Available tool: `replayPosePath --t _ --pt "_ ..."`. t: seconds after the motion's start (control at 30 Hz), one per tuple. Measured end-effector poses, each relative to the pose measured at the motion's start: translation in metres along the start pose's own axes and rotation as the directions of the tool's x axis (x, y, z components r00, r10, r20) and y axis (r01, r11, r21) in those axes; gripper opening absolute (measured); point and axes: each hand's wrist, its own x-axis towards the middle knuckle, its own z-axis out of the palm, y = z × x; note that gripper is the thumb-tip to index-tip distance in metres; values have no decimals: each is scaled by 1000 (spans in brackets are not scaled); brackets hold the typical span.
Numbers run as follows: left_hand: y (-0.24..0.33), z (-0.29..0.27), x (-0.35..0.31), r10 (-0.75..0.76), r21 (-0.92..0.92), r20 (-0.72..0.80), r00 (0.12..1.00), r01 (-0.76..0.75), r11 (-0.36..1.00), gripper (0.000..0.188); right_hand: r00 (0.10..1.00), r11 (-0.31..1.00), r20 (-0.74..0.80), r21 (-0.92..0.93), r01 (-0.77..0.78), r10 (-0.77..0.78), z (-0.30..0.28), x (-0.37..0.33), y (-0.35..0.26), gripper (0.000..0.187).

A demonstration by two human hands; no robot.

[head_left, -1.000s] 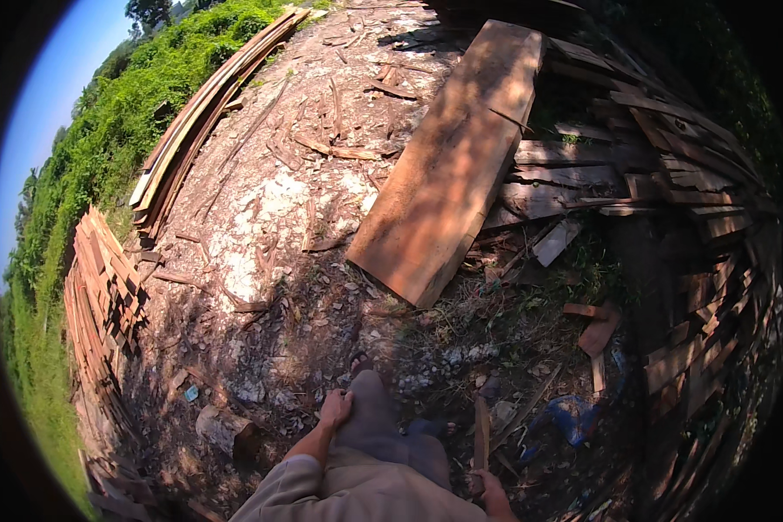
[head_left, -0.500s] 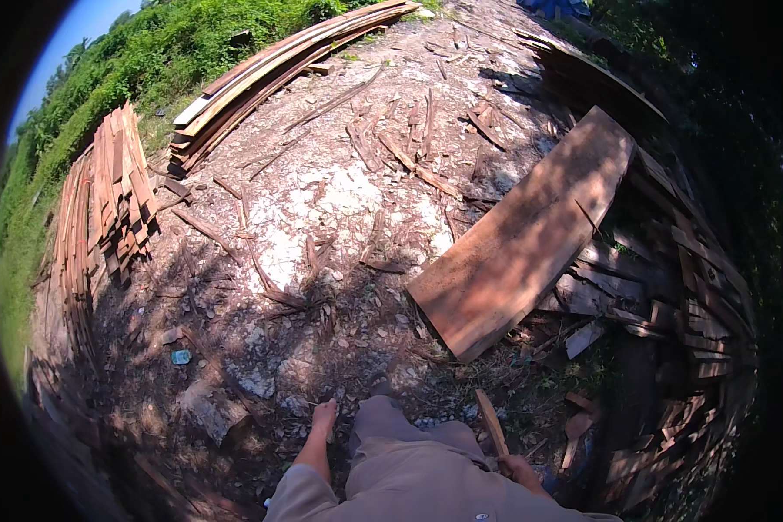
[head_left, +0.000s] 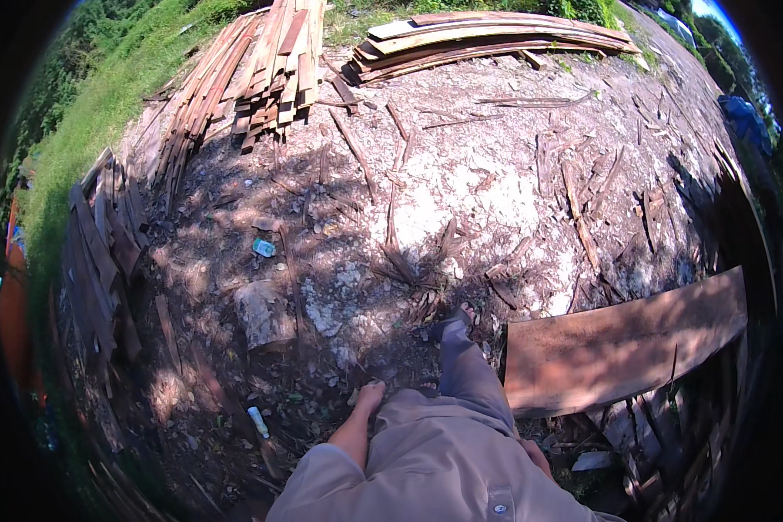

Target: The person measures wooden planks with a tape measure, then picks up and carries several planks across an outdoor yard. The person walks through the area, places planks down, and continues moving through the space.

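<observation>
Head view: hands apart; left hand (head_left: 371, 396) at 6 o'clock, right hand (head_left: 535, 454) at 5, half behind the shirt (head_left: 444, 461); can't tell if either's gripping.
Piles: plank heap (head_left: 300, 65) at 11 and board stack (head_left: 496, 30) at 1 already piled; wide slab (head_left: 618, 352) lies apart from both. What's left, dunno.
Slab: 4 o'clock, near the right hand, long axis roughly 9-to-3, far end angled toward 2.

Strong sun bleaches part of the ground (head_left: 474, 196), dappled shade mottles the wide plank (head_left: 618, 352), and fisheye distortion curves the stacked boards (head_left: 496, 36).
</observation>
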Motion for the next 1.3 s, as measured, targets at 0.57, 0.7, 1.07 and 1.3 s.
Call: replayPosePath --t 0.57,0.7,1.07,1.3 --pt "424 -86 99 174 -394 -210 962 -246 886 45 992 978 49 -171 122 -116 -39 107 -433 28" --pt "507 -97 139 345 -77 -194 918 -365 928 49 996 991 35 -100 89 -86 -44 127 -506 28" --pt "721 -139 334 548 479 245 800 -591 649 36 986 968 -37 201 -149 160 -38 167 -679 37" --pt "1019 -138 406 241 144 247 939 -281 949 31 961 899 -149 411 -154 233 -1 176 -726 48"
